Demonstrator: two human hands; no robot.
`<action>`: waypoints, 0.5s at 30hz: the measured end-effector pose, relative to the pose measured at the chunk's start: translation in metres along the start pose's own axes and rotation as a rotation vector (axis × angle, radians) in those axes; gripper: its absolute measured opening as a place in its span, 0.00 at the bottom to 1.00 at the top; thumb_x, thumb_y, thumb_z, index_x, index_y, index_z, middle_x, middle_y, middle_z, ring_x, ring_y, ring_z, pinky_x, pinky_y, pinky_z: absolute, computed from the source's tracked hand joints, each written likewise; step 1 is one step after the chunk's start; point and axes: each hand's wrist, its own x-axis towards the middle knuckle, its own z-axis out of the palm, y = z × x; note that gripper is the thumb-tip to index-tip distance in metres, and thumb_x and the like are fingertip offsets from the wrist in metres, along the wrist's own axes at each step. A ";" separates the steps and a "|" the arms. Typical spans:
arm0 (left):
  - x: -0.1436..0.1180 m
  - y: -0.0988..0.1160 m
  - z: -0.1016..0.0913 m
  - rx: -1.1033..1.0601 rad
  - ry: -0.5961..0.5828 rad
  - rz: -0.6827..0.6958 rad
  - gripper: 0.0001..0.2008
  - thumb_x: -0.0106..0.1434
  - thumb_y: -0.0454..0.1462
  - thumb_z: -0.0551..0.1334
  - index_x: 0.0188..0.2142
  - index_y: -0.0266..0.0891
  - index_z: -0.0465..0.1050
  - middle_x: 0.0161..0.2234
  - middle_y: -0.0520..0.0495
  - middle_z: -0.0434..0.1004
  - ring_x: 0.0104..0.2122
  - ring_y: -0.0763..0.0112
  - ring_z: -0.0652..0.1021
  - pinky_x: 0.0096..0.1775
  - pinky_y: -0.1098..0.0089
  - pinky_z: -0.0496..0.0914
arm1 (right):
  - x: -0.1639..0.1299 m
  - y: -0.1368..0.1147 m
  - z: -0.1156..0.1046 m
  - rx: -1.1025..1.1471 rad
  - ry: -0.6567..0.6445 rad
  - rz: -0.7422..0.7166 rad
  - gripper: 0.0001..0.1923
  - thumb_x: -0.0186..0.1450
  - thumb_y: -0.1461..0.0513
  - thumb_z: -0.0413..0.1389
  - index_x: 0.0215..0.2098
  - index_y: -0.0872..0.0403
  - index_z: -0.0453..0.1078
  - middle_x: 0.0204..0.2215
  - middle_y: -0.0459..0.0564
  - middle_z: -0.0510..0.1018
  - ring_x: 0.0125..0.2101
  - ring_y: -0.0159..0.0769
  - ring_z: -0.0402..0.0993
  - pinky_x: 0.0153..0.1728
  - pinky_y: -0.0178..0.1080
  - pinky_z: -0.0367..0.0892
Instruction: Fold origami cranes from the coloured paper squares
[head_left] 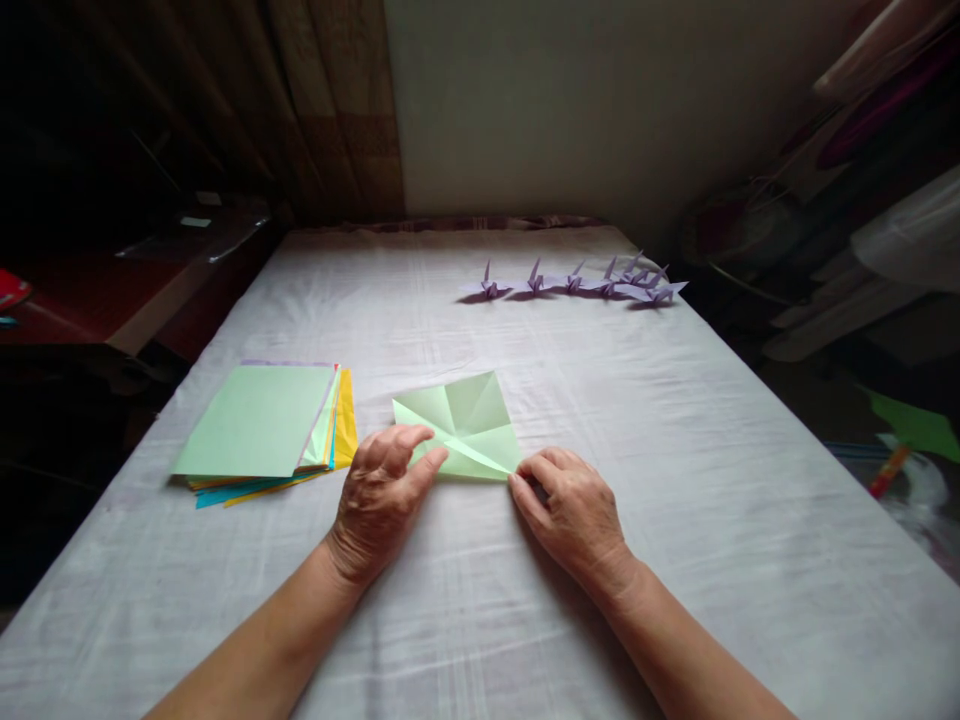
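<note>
A light green sheet of origami paper [472, 405] with crossing creases lies on the cloth in front of me, one flap along its near side folded over. My right hand [570, 505] pinches its near right corner between thumb and fingertips. Over the near left part of the sheet is my left hand [390, 485], thumb and fingers apart, with the thumb at the paper; it hides that corner. Whether the left fingers press on the sheet I cannot tell.
To the left lies a stack of coloured paper [251, 420], pale green on top. Several purple paper cranes [574, 283] stand in a row at the back right. A pale cloth [465, 620] covers the table. Dark furniture [150, 290] borders the left side.
</note>
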 end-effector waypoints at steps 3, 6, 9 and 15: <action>0.000 0.010 -0.003 -0.035 -0.064 0.129 0.10 0.66 0.29 0.58 0.43 0.40 0.76 0.41 0.46 0.80 0.43 0.62 0.76 0.49 0.60 0.70 | 0.000 0.000 0.001 0.005 -0.010 0.011 0.11 0.67 0.59 0.53 0.27 0.52 0.69 0.27 0.47 0.73 0.31 0.36 0.69 0.35 0.36 0.59; 0.000 0.020 -0.002 -0.096 -0.103 0.131 0.10 0.68 0.31 0.57 0.45 0.37 0.76 0.44 0.45 0.80 0.46 0.61 0.76 0.51 0.59 0.70 | -0.001 0.001 0.002 0.018 -0.021 0.016 0.10 0.67 0.59 0.53 0.28 0.52 0.69 0.27 0.47 0.73 0.31 0.36 0.69 0.36 0.37 0.59; -0.002 0.024 0.001 -0.118 -0.136 0.112 0.12 0.69 0.34 0.56 0.48 0.36 0.75 0.48 0.43 0.79 0.51 0.59 0.75 0.53 0.57 0.71 | -0.001 0.001 0.003 0.024 -0.016 0.015 0.10 0.67 0.60 0.53 0.28 0.52 0.69 0.27 0.46 0.73 0.31 0.36 0.69 0.36 0.37 0.58; -0.007 0.023 0.002 -0.116 -0.224 0.103 0.17 0.70 0.37 0.55 0.55 0.33 0.71 0.53 0.41 0.76 0.54 0.55 0.74 0.54 0.54 0.71 | 0.000 0.001 0.002 0.062 -0.012 0.028 0.07 0.66 0.61 0.54 0.30 0.52 0.69 0.28 0.46 0.74 0.32 0.36 0.69 0.36 0.37 0.58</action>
